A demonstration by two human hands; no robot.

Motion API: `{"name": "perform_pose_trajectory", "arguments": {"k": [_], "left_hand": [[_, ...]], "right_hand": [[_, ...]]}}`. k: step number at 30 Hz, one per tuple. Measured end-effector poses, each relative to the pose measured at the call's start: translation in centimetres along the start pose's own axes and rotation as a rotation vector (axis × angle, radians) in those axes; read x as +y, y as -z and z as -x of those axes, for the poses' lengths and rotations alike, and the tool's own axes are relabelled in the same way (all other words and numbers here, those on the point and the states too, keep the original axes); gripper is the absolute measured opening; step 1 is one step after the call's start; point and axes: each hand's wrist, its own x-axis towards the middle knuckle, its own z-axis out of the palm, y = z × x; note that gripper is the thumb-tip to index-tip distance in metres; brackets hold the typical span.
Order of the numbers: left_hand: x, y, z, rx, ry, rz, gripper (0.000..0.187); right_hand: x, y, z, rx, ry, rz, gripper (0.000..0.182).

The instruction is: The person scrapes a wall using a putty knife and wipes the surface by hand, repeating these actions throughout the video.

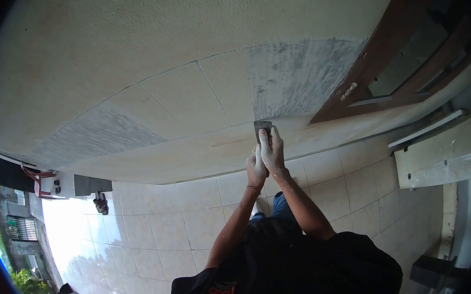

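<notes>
Both hands, left hand (pixel 256 170) and right hand (pixel 272 150), grip scraper (pixel 262 126) against wall (pixel 186 95).

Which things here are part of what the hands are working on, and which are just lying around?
In use:
scraper blade, pressed to the wall
left hand and right hand, both gripping it
grey scraped patch

Lying about:
red chair
window frame
white board
tiled floor

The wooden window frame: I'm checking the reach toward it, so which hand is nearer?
The right hand is nearer the wooden window frame, though still apart from it. It presses the scraper against the wall. The left hand sits on its far side, lower.
</notes>
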Motion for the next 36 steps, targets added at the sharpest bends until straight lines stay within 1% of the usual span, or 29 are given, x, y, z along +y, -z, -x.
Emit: {"name": "perform_pose_trajectory", "arguments": {"k": [2,5,8,11,13,14,15,17,20,23,24,26,29,30,33,34,36], "left_hand": [[-1.2,-0.3,-0.4,0.037,-0.096,-0.028,0.043],[-1.2,-0.7,-0.3,0.051,-0.073,0.019,0.040],[-0.6,-1.0,-0.4,0.066,-0.124,-0.016,0.042],[0.0,-1.3,0.2,0.065,-0.009,0.060,0.046],[-1.1,-1.0,0.1,0.049,0.031,0.006,0.049],[-1.1,-0.9,0.0,0.042,0.044,-0.021,0.051],[-1.1,-1.0,-0.2,0.067,-0.029,-0.026,0.052],[-0.2,-1.5,-0.1,0.118,-0.168,-0.035,0.054],[0.6,-1.5,0.3,0.086,-0.078,0.030,0.049],[-0.6,-1.7,0.0,0.117,-0.094,0.057,0.050],[-0.9,-1.6,-0.4,0.114,-0.100,0.022,0.051],[0.6,-1.4,-0.1,0.109,-0.096,-0.046,0.055],[3.0,-1.7,0.5,0.066,-0.042,0.084,0.055],[1.4,-1.7,0.0,0.100,-0.095,0.051,0.054],[-1.6,-1.1,-0.3,0.094,-0.061,0.010,0.052],[-2.1,-1.4,-0.7,0.149,-0.144,-0.014,0.054],[0.7,-1.1,-0.6,0.089,-0.109,0.016,0.054]], "right_hand": [[0.4,0.1,-0.1,-0.012,0.000,0.008,0.032],[0.2,0.1,-0.3,-0.040,-0.031,-0.051,0.033],[-1.6,0.4,-0.7,-0.054,-0.002,-0.018,0.032],[-2.9,0.6,-0.7,-0.079,-0.075,-0.020,0.032],[-0.1,0.6,-0.4,-0.065,-0.055,-0.003,0.033],[0.1,0.4,-0.6,-0.059,-0.039,0.003,0.033],[0.4,0.4,-0.7,-0.047,0.000,0.009,0.033],[-1.2,0.4,-1.0,-0.026,0.072,0.023,0.034],[-2.7,0.6,-1.2,-0.045,0.053,0.038,0.034],[-2.5,0.6,-0.8,-0.042,-0.025,0.024,0.035],[-2.5,0.5,-1.0,-0.035,-0.004,-0.001,0.035],[-4.4,0.3,-1.0,-0.022,0.023,-0.043,0.035],[-4.0,0.3,-1.7,-0.025,0.040,-0.042,0.035],[-3.6,0.6,-1.5,-0.035,0.028,0.016,0.036],[-0.3,0.2,-0.5,0.001,-0.019,-0.008,0.039],[-1.3,0.1,-0.6,0.009,0.012,-0.014,0.040],[-3.4,0.1,-1.4,-0.015,-0.028,-0.018,0.039]]}}
